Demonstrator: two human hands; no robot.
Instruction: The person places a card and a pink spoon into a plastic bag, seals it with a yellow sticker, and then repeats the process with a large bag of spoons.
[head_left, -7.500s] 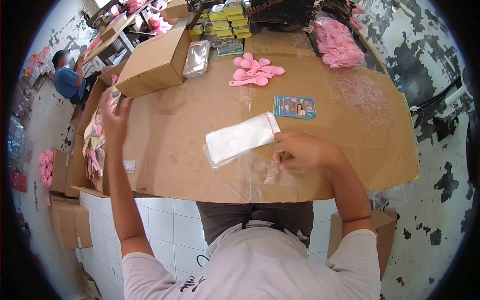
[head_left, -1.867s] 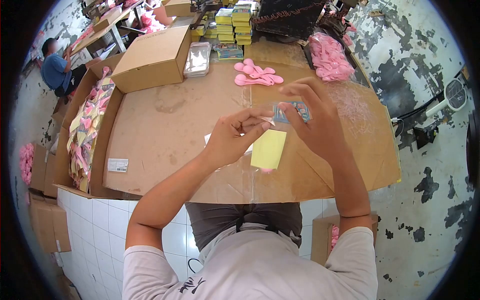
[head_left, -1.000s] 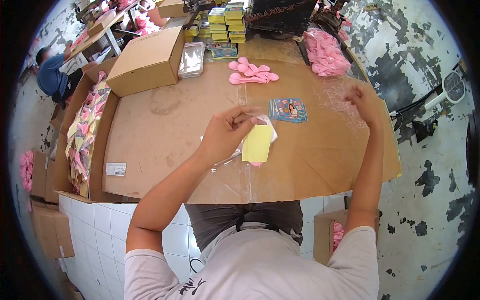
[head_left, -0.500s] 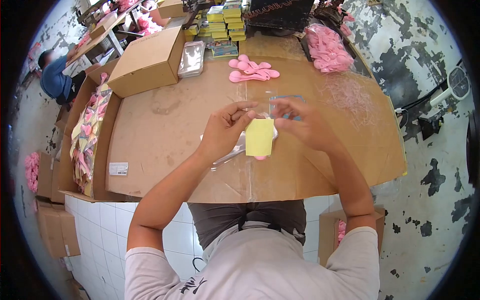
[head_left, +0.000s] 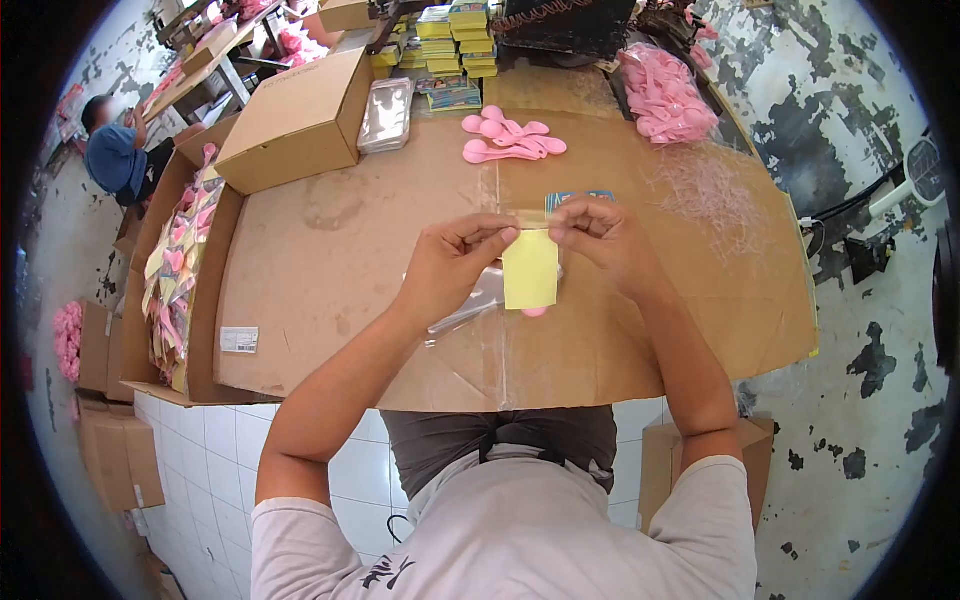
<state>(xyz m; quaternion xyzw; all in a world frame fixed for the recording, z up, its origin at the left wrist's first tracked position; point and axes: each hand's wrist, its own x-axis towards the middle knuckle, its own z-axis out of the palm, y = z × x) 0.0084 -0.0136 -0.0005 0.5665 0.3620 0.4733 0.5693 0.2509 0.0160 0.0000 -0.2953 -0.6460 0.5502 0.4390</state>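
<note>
A yellow card (head_left: 530,270) hangs upright between my hands over the cardboard-covered table (head_left: 320,230). My left hand (head_left: 462,250) pinches at its upper left corner, and my right hand (head_left: 596,240) pinches at its upper right. A pink rounded end (head_left: 535,312) shows just below the card. Clear plastic bags (head_left: 468,308) lie beside and partly behind it. Just beyond my right hand is a blue printed card stack (head_left: 580,197), partly covered by the fingers. Farther back lie several pink spoons (head_left: 512,138).
At the left stands an open box (head_left: 225,240) of packed pink items beside a closed carton (head_left: 295,120). Plastic sleeves (head_left: 385,115), card stacks (head_left: 440,45) and a bag of pink spoons (head_left: 668,95) line the back. Pink strands (head_left: 715,195) lie right. A person (head_left: 118,150) sits far left.
My right hand has closed in on the card's upper right corner; before, its fingers were apart above it. My left hand still pinches the other corner.
</note>
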